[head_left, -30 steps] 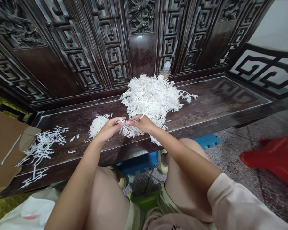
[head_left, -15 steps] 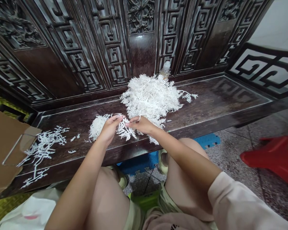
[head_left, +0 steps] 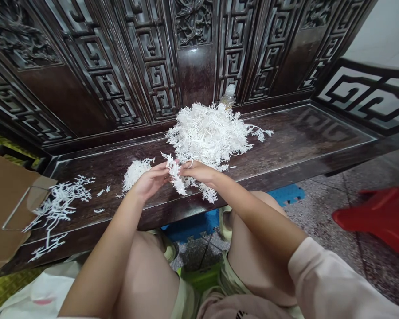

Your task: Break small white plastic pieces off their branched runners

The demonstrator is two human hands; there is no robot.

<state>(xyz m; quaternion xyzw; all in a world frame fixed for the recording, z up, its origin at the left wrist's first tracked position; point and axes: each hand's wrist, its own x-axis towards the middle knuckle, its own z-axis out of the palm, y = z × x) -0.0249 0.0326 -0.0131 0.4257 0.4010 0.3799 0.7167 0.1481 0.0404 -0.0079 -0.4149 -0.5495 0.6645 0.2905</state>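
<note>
Head view: the front edge of the dark bench [head_left: 295, 141] runs from lower left to right, and its top extends rightward from the large white pile [head_left: 209, 130]. Near frame centre, the left hand [head_left: 151, 179] and right hand [head_left: 199, 172] are close together, fingers pinched on a white branched piece [head_left: 176, 175]. The piece tilts down to the right, with short, dense offshoots.

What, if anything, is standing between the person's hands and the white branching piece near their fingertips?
Nothing visible: the white branching piece is right at the fingers of the left hand and right hand. The large white pile lies beyond them, not in between. The exact pinch is too small to tell.
</note>
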